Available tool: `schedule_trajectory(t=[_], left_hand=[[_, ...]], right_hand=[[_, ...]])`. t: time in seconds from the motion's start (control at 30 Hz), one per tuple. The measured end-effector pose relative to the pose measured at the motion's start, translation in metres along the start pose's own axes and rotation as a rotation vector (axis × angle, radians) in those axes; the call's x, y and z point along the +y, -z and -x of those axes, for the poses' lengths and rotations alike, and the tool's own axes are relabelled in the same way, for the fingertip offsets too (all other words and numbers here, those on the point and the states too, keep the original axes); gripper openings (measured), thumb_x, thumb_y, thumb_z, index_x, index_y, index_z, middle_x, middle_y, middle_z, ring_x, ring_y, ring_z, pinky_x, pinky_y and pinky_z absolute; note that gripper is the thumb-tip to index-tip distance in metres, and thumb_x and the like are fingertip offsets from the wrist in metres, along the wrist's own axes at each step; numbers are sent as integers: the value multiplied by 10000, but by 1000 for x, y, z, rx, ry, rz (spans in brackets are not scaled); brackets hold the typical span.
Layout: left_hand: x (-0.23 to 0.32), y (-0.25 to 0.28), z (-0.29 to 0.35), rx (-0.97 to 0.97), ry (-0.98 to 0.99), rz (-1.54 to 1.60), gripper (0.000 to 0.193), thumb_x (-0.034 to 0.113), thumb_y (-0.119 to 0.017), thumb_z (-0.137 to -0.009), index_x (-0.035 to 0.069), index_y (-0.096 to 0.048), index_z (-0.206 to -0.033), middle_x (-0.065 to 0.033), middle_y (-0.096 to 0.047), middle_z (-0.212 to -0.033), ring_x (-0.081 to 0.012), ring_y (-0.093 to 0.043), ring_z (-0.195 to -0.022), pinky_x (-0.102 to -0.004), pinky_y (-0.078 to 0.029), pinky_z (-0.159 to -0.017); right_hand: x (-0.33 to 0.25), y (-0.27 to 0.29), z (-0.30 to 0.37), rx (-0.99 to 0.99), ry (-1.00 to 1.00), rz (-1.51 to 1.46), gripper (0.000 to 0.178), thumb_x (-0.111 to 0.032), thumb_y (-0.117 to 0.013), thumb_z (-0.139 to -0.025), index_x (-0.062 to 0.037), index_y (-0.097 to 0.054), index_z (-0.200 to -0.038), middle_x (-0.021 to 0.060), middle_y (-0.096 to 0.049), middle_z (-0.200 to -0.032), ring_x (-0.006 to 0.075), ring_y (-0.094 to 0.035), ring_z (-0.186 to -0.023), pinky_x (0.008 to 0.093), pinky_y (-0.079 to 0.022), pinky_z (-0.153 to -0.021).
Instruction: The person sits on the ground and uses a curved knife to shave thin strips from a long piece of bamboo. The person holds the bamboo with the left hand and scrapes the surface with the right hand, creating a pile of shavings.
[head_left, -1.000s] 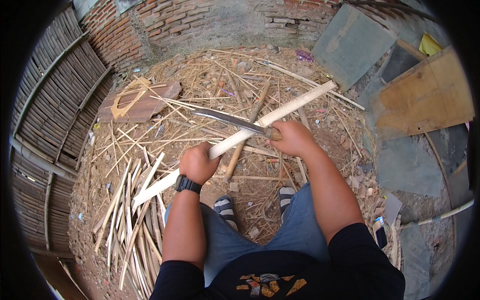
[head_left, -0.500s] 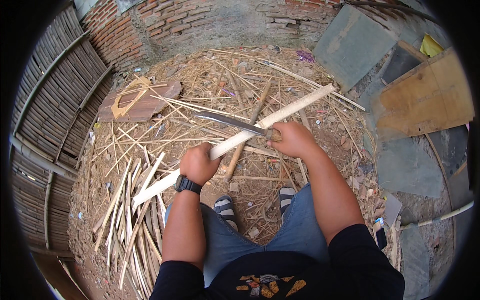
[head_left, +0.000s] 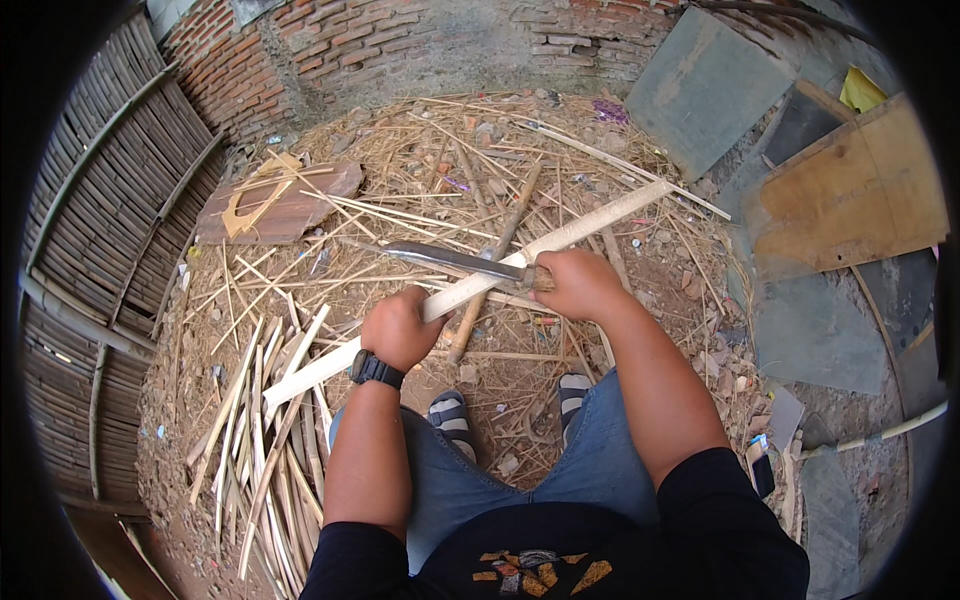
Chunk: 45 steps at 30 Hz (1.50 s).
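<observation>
A long pale strip of split bamboo or wood slants from the lower left to the upper right in front of me. My left hand, with a black watch at the wrist, is closed around its lower part. Closed around the wooden handle of a machete is my right hand. The machete lies across the strip near my right hand, its dark blade pointing left and touching or just above the strip. Whether its edge bites into the strip I cannot tell.
Several split strips are piled at my left. Round sticks and shavings litter the dirt ahead. A reddish-brown board lies far left. Bamboo fencing borders the left, a brick wall the back, grey sheets and a plywood panel the right.
The machete has slid slightly down and to the left along the strip, together with my right hand. The strip's far end has dipped a little; my left hand stays almost in place.
</observation>
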<state>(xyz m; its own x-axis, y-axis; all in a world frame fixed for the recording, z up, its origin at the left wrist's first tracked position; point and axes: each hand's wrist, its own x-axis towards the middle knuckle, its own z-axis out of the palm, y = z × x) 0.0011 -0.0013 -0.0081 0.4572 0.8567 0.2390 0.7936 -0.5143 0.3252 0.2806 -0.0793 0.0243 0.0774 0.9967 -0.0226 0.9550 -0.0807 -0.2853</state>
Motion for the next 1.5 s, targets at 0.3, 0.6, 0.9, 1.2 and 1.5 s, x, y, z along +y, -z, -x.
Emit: schedule_trajectory(t=[0.3, 0.6, 0.9, 1.2, 1.5], left_hand=[[2, 2, 0, -10, 5, -5, 394, 437, -858, -821, 74, -713, -867, -173, -738, -791, -398, -730, -787, -503, -580, -717], [1, 2, 0, -24, 7, 0, 382, 432, -855, -825, 77, -737, -903, -173, -743, -802, -391, -736, -795, -494, -586, -730], [-1, 1, 0, -63, -15, -1, 404, 462, -843, -832, 82, -743, -924, -167, -745, -828, -382, -736, -812, -493, -584, -738], [4, 3, 1, -114, -1, 1, 426, 485, -827, -842, 81, -745, -949, -171, -743, -858, -378, -734, -833, -493, -582, -753], [5, 1, 1, -140, -27, 4, 435, 485, -826, -844, 71, -724, -932, -173, -737, -856, -387, -729, -821, -496, -579, -743]], right_hand=[[1, 1, -1, -12, -2, -4, 445, -380, -825, -844, -91, -738, -1171, 157, -762, -1086, 355, -726, -1057, 481, -574, -899], [4, -3, -2, -23, 5, -13, 442, -380, -820, -843, -102, -738, -1176, 153, -766, -1087, 354, -732, -1041, 483, -578, -890], [-3, -2, -1, -59, 2, -23, 415, -372, -815, -854, -99, -737, -1157, 151, -761, -1096, 359, -726, -1058, 484, -575, -895], [-4, -5, -3, -104, -1, -49, 409, -368, -816, -856, -95, -739, -1151, 158, -757, -1119, 364, -723, -1067, 486, -570, -916], [-7, -12, -3, -94, 65, -35, 424, -371, -825, -845, -89, -735, -1148, 167, -761, -1085, 368, -724, -1052, 493, -570, -899]])
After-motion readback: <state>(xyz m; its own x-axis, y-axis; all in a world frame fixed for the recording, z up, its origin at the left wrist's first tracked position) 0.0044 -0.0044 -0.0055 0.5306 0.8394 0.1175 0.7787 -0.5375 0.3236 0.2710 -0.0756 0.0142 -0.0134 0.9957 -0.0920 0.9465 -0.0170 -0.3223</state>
